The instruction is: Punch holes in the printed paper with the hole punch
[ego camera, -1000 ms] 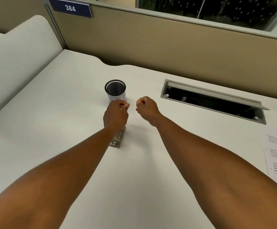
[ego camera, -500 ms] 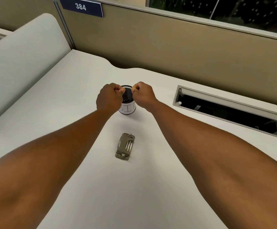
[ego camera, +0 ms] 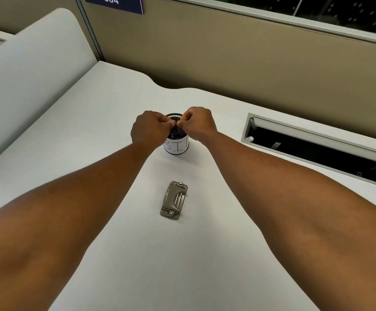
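Observation:
A small grey metal hole punch (ego camera: 174, 200) lies flat on the white desk (ego camera: 92, 131), between my forearms and nearer to me than my hands. Both hands hover over a black mesh cup (ego camera: 177, 144) with a white label. My left hand (ego camera: 150, 129) and my right hand (ego camera: 197, 125) are closed, thumbs and fingertips pinched and almost touching each other above the cup's mouth. I cannot tell whether anything small is pinched between the fingers. The printed paper is out of view.
An open cable tray (ego camera: 317, 149) with a raised grey lid is sunk into the desk at the right. A tan partition (ego camera: 249, 59) runs along the back, with a blue number sign (ego camera: 115, 3). A grey curved panel (ego camera: 25, 63) stands at the left.
Both fists moved away from me, from above the hole punch to above the mesh cup, then drew closer together. The hole punch came into full sight. The view shifted left, and the paper left the frame.

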